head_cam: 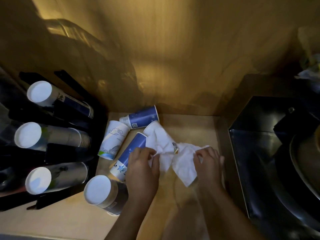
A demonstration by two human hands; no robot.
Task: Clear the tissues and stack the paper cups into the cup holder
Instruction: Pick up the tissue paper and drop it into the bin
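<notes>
Tissue in both my hands. My left hand (143, 163) has its thumb and fingers pinched shut on the left end of the crumpled white tissue (166, 149), and my right hand (208, 161) is curled closed on the right end, so the paper stretches between them just above the wooden counter (194, 125). A second fold of tissue (186, 168) hangs down from under my right fingers toward me; whether it is a separate sheet or the same one, I cannot tell.

Under the tissue lies a white cup on its side (153, 129), mostly covered, only its rim end showing at the upper left. Beside my left hand a blue cup (129, 155) lies on its side, its base toward me and touching my knuckles. Left of it a white cup with a blue line drawing (113, 139) also lies down, and behind both a second blue cup (140, 117) rests against the back wall. All four are close together, the blue one at the back touching the covered white one.

On the left stands the black cup holder (57, 149), with three stacks of cups (52, 134) lying in its slots, their white bases pointing at me. A fourth stack (103, 193) sits on the counter just in front of the holder, near my left wrist. To my right is a dark metal bin (256, 153).
</notes>
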